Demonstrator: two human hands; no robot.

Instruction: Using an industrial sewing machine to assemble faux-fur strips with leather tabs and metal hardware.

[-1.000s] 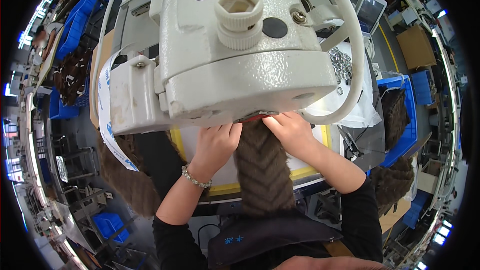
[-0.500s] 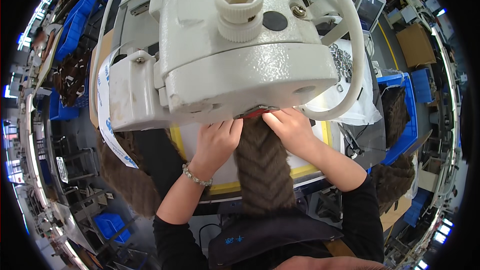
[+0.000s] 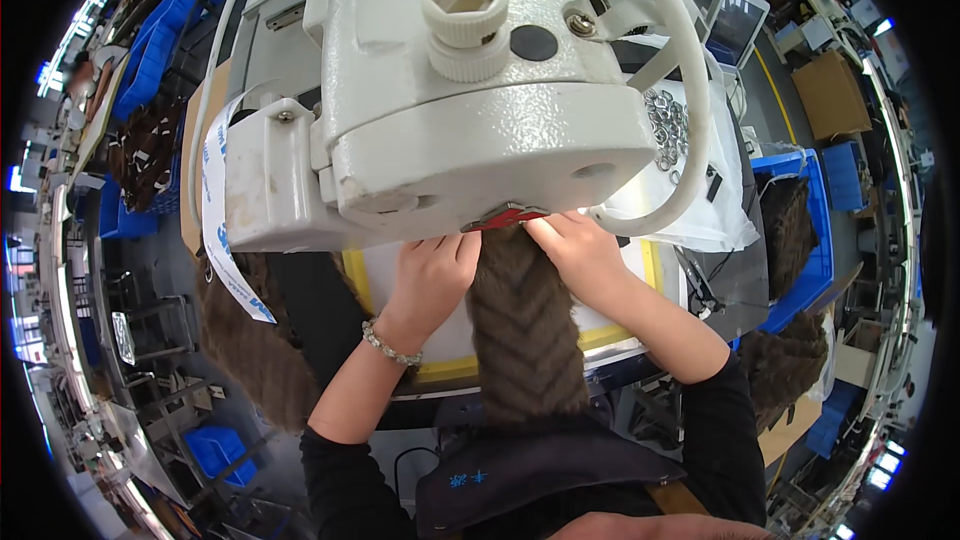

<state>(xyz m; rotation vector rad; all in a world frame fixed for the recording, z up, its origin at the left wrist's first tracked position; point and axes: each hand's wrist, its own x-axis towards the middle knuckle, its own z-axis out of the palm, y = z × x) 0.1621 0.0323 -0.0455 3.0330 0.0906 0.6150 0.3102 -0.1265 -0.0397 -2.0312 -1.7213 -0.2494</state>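
Observation:
A long brown fur strip [image 3: 527, 345] with a chevron pattern runs from my lap up over the machine bed, its far end hidden under the white sewing machine head [image 3: 490, 145]. At its left edge my left hand [image 3: 437, 280], a beaded bracelet on the wrist, is closed on the fur, the fingertips partly hidden by the machine. My right hand [image 3: 580, 252] pinches the right edge with fingers bent inward. A red and dark piece [image 3: 507, 216] shows on the machine's underside, between both hands. The needle area is out of sight.
Yellow tape [image 3: 440, 372] borders the white work surface. Metal rings [image 3: 667, 130] lie on white plastic at the right rear. More brown fur [image 3: 250, 350] hangs at the left, and a blue bin [image 3: 822, 230] with fur stands at the right. A white cable guard curves down beside my right hand.
The view has shifted a little, so the machine head sits slightly further left. Both hands keep their hold on the fur strip, with hardly any movement.

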